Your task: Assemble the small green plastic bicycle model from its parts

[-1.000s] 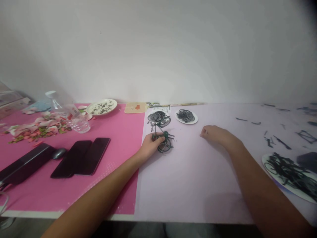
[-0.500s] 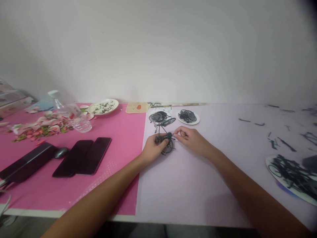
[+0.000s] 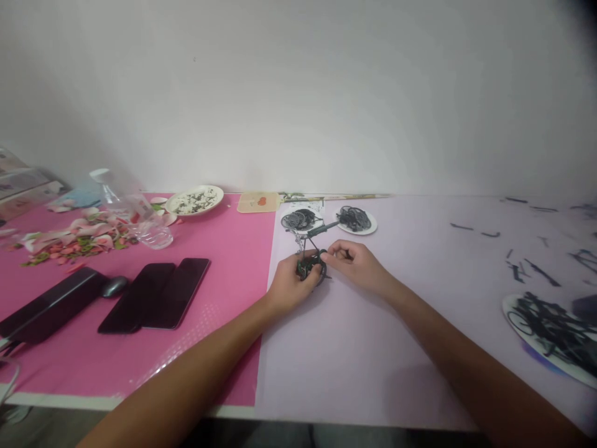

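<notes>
My left hand [image 3: 291,281] grips a small dark model bicycle [image 3: 311,264] above the lilac part of the table, thumb across its lower wheel. The bicycle is tilted, its other wheel pointing away from me and seen nearly edge-on. My right hand [image 3: 349,261] is closed in a pinch at the right side of the frame, its fingertips touching the model; whatever lies between them is too small to make out. Just behind are two white plates, the left one [image 3: 301,220] and the right one [image 3: 357,221], both heaped with dark wheels.
At the right lies a large plate [image 3: 555,339] of dark bicycle parts, with loose pieces [image 3: 541,272] behind it. On the pink side are phones [image 3: 175,292], a black case [image 3: 51,305], a plastic bottle [image 3: 125,208], flower pieces [image 3: 84,236] and a plate of bits [image 3: 194,201].
The bicycle has turned in my left hand, so its far wheel now shows edge-on. My right fingertips have moved slightly left, onto the model.
</notes>
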{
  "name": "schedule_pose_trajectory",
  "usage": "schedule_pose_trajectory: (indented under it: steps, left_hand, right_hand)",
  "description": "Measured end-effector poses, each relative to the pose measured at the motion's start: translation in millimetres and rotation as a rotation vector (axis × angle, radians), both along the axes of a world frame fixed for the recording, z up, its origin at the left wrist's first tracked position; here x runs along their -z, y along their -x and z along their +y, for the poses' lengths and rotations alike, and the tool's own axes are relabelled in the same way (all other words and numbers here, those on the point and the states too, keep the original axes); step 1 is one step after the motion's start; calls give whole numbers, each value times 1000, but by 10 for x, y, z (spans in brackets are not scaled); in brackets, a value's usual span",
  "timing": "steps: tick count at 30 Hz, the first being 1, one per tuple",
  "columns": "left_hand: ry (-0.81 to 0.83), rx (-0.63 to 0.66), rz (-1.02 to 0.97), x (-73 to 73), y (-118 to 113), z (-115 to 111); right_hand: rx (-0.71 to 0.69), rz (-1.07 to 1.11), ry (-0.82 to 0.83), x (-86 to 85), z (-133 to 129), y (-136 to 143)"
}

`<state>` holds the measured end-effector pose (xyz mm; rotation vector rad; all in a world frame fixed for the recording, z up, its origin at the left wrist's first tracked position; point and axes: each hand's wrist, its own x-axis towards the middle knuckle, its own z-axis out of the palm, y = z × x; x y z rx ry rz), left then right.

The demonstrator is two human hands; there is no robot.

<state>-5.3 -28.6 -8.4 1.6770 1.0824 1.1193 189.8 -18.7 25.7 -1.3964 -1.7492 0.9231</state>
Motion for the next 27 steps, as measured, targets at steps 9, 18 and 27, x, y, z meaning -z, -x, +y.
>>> schedule_pose_trajectory:
  steps: [9,18,27]
  left_hand:
    - [-106,-23,46,-22,22,2]
    - [-182,5,118,9,35,-16]
    - [-139,48,172,-23,59,2]
  right_hand:
    - [-76,375,322,78,-22,45]
    - [-48,549,381,229,68,-28]
    - [-73,583,440,262,81,-48]
